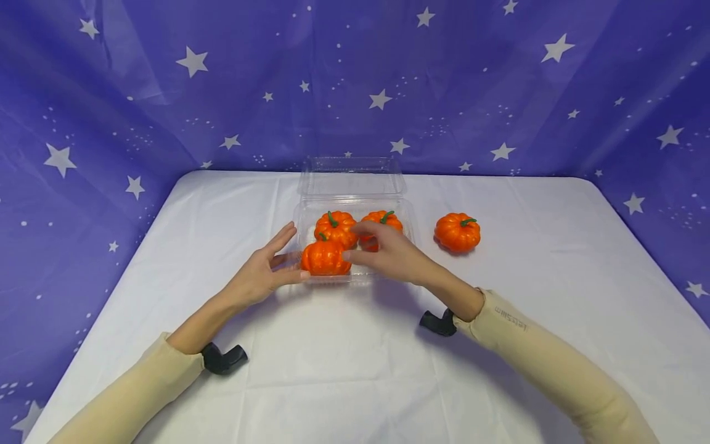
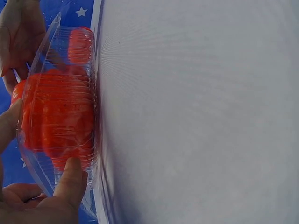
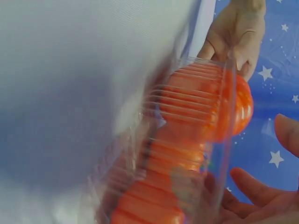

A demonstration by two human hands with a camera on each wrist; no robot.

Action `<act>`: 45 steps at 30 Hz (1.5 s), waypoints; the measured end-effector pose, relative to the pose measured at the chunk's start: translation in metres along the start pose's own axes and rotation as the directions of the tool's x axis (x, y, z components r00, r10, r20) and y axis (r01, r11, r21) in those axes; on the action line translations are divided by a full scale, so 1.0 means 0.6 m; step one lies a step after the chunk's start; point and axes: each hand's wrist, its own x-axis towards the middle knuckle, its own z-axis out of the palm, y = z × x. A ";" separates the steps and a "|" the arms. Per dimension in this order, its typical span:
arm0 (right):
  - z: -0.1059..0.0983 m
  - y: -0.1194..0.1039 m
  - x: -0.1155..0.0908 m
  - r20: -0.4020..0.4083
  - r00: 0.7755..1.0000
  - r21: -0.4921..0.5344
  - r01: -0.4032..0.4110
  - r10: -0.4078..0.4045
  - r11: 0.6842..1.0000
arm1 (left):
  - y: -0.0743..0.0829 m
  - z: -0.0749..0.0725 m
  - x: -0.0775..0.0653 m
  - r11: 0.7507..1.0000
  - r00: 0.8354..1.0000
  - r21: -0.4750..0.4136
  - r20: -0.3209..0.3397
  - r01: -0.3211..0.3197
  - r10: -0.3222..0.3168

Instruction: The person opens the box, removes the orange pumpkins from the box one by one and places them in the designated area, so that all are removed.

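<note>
Fingers: left hand [image 1: 261, 271] lies straight, thumb tip pressing the near wall of the clear container [image 1: 355, 203]; right hand [image 1: 388, 250] hovers relaxed over the front pumpkin [image 1: 325, 257], gripping nothing.
Container: mid-table on the white cloth [image 1: 355, 357], lid hinged back, three pumpkins inside.
Handling: thin ribbed plastic, likely light, flexible and slippery; best steadied by its side walls.
Pumpkins: probably light, ridged, easy to take across the body.
Outside: fourth pumpkin [image 1: 457, 232] to the right.

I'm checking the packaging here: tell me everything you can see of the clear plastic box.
The clear plastic box is a thin, ribbed, see-through clamshell sitting on the white table. Its hinged lid lies open behind. Three orange pumpkins sit inside. The left hand touches its left front corner, and the right hand reaches over it.
</note>
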 end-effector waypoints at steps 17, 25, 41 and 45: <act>0.030 0.015 0.014 0.039 0.999 0.019 0.007 -0.008 1.000 | -0.001 0.003 0.001 1.000 1.000 -0.002 0.006 -0.011 0.011; 0.035 0.017 0.019 0.042 0.999 0.083 -0.029 0.025 0.996 | -0.001 0.002 0.002 1.000 1.000 0.007 0.003 -0.012 0.012; 0.036 0.025 0.022 0.050 0.999 0.068 -0.015 0.012 0.998 | -0.003 0.001 0.001 1.000 1.000 -0.003 -0.001 -0.012 0.012; 0.039 0.029 0.023 0.036 0.999 0.052 0.001 -0.003 0.999 | -0.003 0.001 0.001 1.000 1.000 -0.003 0.000 -0.009 0.009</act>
